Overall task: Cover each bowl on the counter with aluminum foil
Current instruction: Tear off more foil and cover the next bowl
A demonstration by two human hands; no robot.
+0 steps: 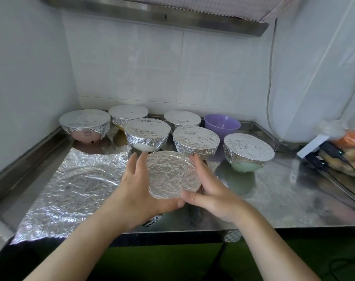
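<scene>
Both hands, left hand [141, 185] and right hand [210, 192], grip a foil-covered bowl [173, 175] upright, top tilted toward the camera, near the counter's [284, 199] front edge; six wrapped bowls, one bare purple bowl [222, 123], one loose foil sheet [71, 189].

2 bare forearms and hands [144, 191], apparently without sleeves or jewellery.

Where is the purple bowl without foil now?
The purple bowl stands at the back right of the counter, beside the rear foil-covered bowl, near the wall.
</scene>
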